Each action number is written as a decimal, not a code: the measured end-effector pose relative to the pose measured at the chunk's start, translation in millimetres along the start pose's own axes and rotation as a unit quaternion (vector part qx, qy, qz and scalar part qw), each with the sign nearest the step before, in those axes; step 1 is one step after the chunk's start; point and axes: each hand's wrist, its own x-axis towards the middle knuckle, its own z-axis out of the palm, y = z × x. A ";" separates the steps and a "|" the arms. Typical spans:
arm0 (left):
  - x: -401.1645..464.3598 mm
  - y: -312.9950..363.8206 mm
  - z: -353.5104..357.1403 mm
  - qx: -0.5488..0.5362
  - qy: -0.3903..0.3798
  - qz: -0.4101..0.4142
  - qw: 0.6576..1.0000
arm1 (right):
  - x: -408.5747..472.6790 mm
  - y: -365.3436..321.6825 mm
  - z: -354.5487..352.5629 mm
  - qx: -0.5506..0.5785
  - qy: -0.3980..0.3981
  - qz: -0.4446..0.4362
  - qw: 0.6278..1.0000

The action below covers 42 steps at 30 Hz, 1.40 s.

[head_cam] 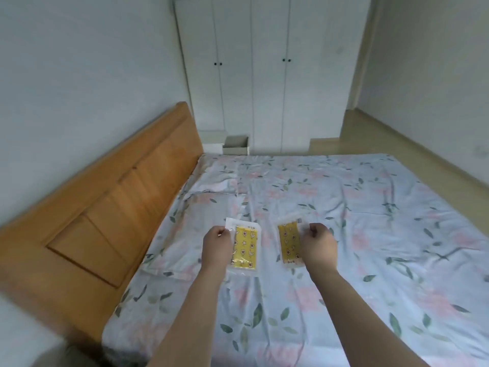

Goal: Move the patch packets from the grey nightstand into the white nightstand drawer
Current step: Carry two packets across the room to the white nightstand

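1. Each hand is pinching one patch packet by a top corner: left hand [217, 241] has the left packet [244, 246], right hand [317, 243] has the right packet [289, 242]. Both dangle in the air over the bed [370, 207], nearer its headboard side.
2. Corner pinches on slick plastic look pretty sketchy to me. One swing and a packet could slip out and drop on the sheet, or off the bed's edge.
3. The white nightstand [211, 140] with its open drawer [236, 145] is way off past the far corner of the bed, so it's a long carry.
4. The drawer looks narrow, so a floppy packet might catch on the rim.
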 end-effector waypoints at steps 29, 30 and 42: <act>-451.9 193.5 972.8 0.024 -0.493 0.146 0.857 | 230.5 392.1 -882.0 -0.012 0.497 0.257 0.829; -467.9 202.4 996.9 0.021 -0.508 0.142 0.849 | 239.9 398.4 -904.8 -0.012 0.505 0.256 0.824; -583.6 242.0 1291.8 0.031 -0.553 0.131 0.822 | 376.7 535.7 -1141.2 0.023 0.541 0.267 0.797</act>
